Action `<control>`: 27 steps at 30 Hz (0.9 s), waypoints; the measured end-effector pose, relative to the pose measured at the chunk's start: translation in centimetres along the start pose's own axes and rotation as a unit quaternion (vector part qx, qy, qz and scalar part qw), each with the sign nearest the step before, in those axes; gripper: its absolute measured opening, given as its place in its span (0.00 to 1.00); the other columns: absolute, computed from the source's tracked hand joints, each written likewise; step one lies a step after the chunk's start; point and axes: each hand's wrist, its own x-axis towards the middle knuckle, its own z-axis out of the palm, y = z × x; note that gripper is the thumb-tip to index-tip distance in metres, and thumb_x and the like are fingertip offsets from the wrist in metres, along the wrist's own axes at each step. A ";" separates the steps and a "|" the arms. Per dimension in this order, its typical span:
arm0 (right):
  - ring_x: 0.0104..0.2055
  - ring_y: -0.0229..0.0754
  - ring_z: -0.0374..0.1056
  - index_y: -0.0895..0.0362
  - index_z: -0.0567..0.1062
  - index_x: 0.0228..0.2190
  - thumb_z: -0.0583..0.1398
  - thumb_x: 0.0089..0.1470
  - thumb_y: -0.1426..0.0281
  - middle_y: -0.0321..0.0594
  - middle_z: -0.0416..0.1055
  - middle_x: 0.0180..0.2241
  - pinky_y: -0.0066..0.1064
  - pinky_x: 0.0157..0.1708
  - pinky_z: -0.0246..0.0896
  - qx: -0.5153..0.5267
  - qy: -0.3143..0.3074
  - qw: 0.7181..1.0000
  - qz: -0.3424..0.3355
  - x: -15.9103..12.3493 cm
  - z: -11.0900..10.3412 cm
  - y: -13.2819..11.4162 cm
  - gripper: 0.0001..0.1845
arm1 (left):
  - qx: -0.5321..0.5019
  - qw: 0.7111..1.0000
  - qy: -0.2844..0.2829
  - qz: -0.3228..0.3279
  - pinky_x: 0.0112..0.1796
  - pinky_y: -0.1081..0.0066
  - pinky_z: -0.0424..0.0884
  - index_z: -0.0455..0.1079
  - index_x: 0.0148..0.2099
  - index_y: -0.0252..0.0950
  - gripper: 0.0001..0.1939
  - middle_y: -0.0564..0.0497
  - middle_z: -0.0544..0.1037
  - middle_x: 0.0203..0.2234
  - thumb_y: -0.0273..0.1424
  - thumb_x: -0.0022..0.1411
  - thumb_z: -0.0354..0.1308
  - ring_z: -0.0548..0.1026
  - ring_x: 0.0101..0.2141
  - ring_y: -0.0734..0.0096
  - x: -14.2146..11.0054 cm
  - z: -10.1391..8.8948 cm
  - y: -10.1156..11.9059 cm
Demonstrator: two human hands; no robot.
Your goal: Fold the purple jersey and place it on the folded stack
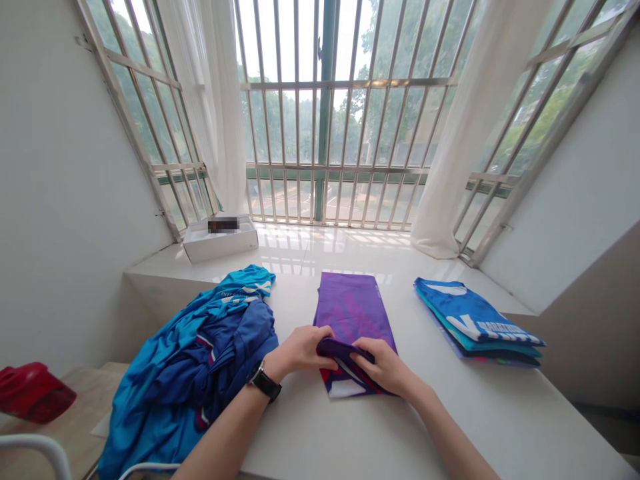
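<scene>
On my feed, the left hand [300, 351] and right hand [385, 365] curl closed over the near edge of a folded purple sports jersey [353, 310], apparently gripping it. Its long axis runs straight ahead between them, along the white desk [480, 413].

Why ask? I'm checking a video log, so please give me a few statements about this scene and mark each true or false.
1. The left hand and right hand hold the folded-over end of a purple sports jersey. True.
2. The black wristwatch is on the right wrist. False: the black wristwatch is on the left wrist.
3. The crumpled blue jerseys lie to the right of the purple sports jersey. False: the crumpled blue jerseys lie to its left, and a neat folded stack of jerseys lies to its right.
4. A white box sits on the ledge by the window. True.
</scene>
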 end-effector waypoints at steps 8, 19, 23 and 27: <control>0.31 0.40 0.67 0.55 0.77 0.31 0.56 0.60 0.63 0.37 0.74 0.29 0.30 0.32 0.59 0.013 -0.011 1.000 -0.014 -0.2 -0.6 -0.9 0.13 | -0.029 1.000 0.002 -0.002 0.30 0.77 0.62 0.75 0.36 0.38 0.12 0.54 0.79 0.28 0.38 0.67 0.56 0.73 0.28 0.73 0.3 -0.2 -0.3; 0.28 0.38 0.61 0.57 0.73 0.25 0.54 0.62 0.63 0.34 0.68 0.25 0.29 0.31 0.54 0.016 -0.003 1.000 -0.010 0.2 0.1 -0.1 0.17 | 0.038 0.987 0.154 0.012 0.37 0.72 0.66 0.73 0.37 0.39 0.15 0.52 0.79 0.30 0.39 0.71 0.51 0.75 0.33 0.69 0.5 -0.2 0.3; 0.28 0.38 0.60 0.57 0.72 0.25 0.53 0.62 0.59 0.33 0.68 0.24 0.29 0.30 0.54 0.078 0.013 0.996 0.044 0.6 0.2 0.5 0.20 | 0.056 0.967 0.246 0.034 0.44 0.66 0.67 0.73 0.42 0.39 0.10 0.48 0.80 0.37 0.38 0.70 0.53 0.76 0.39 0.65 -0.1 -1.2 1.0; 0.27 0.36 0.55 0.57 0.69 0.23 0.53 0.61 0.53 0.31 0.63 0.23 0.28 0.28 0.52 0.134 0.026 0.988 0.077 0.9 -0.2 1.0 0.23 | 0.041 0.979 0.193 0.050 0.38 0.69 0.68 0.73 0.36 0.39 0.14 0.50 0.80 0.30 0.41 0.70 0.54 0.75 0.32 0.69 -0.5 -1.9 1.6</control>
